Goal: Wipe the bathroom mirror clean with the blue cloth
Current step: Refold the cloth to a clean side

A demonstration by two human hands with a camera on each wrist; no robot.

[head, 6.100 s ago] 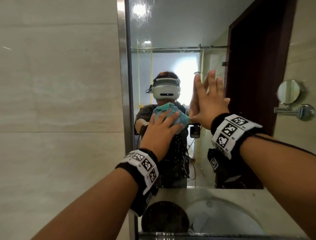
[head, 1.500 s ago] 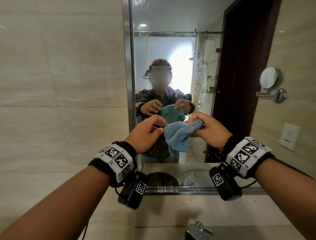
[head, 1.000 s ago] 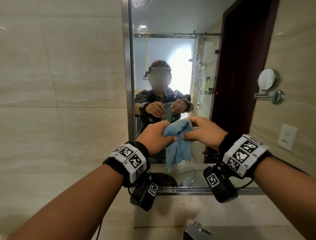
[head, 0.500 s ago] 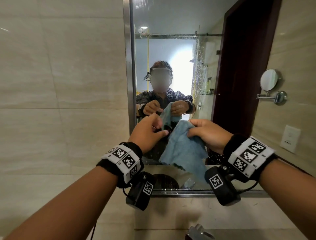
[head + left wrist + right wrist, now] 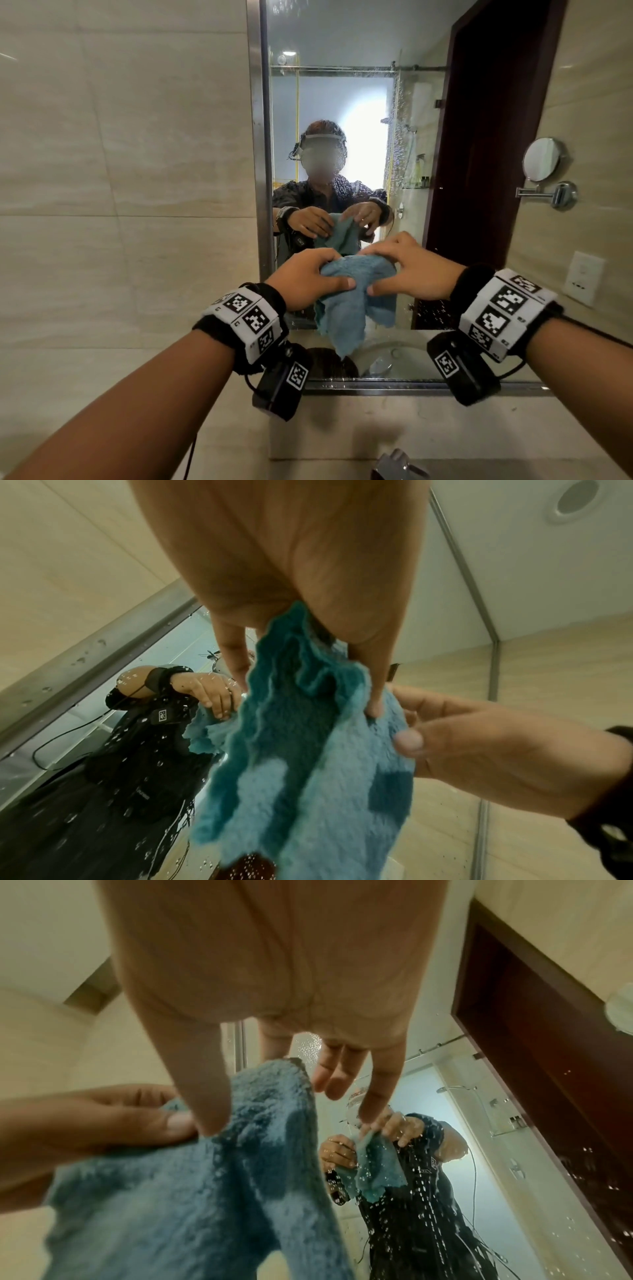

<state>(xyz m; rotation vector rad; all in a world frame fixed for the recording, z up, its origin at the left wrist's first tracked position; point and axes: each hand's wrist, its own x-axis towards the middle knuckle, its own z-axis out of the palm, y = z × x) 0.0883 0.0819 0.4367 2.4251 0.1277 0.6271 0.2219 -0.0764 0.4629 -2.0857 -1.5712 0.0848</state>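
Note:
The blue cloth (image 5: pixel 356 298) hangs bunched between both hands, a short way in front of the bathroom mirror (image 5: pixel 342 102). My left hand (image 5: pixel 337 272) grips its upper left part, thumb on the near side. My right hand (image 5: pixel 375 274) pinches the upper right part between thumb and forefinger. In the left wrist view the blue cloth (image 5: pixel 308 777) drapes down from the left hand's fingers (image 5: pixel 373 696), with the right hand (image 5: pixel 479 750) beside it. The right wrist view shows the blue cloth (image 5: pixel 188 1177) and the right hand's other fingers (image 5: pixel 342 1077) held loose. Water drops speckle the mirror's glass (image 5: pixel 428 1191).
A steel frame (image 5: pixel 255 137) borders the mirror on the left and below. Beige tiled wall (image 5: pixel 120 171) lies to the left. On the right wall hang a small round mirror (image 5: pixel 544 159) and a socket (image 5: pixel 582 277). A tap (image 5: pixel 397 462) sits at the bottom edge.
Six seconds ago the left hand pressed the cloth on the glass. Half a second ago the cloth hung spread between the hands; now the hands are close together and it is bunched.

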